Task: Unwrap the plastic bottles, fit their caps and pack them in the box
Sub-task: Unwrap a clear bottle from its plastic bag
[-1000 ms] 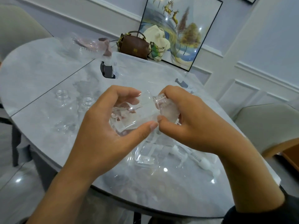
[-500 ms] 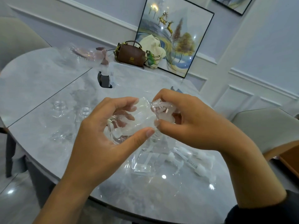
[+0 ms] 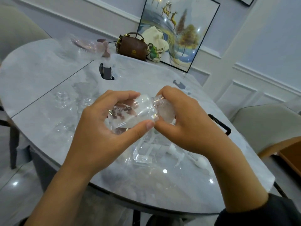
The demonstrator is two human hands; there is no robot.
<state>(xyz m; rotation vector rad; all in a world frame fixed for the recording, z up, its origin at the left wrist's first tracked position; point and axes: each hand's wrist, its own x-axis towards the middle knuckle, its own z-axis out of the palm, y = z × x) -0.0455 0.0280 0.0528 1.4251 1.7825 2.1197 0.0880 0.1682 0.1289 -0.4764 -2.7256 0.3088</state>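
Head view, looking down at your two hands over a grey marble bench (image 3: 40,75). Between them you hold a clear plastic bottle (image 3: 141,108), lying on its side in the air above the bench. Its threaded neck points right and has no cap.

Your left hand (image 3: 104,128) grips the bottle's body. The fingers (image 3: 123,95) curl over the top and the thumb presses from below. Your right hand (image 3: 184,121) is at the neck end, with its fingers closed around a bunch of cloudy wrapping film (image 3: 167,112) that sits against the bottle's shoulder. The two thumb tips almost meet under the bottle.

On the bench just below your hands, white pump caps (image 3: 176,154) lie on crumpled clear plastic. To the left, two uncapped bottles (image 3: 62,101) stand upright, near each other.

Further back, a small black object (image 3: 105,73) lies near the middle of the bench, and more clear plastic lies at the far left edge. Beyond the bench are a brown handbag (image 3: 132,46), a cream cloth bag (image 3: 156,39) and a framed picture (image 3: 187,30) leaning on the wall. A pale chair (image 3: 260,124) stands to the right.
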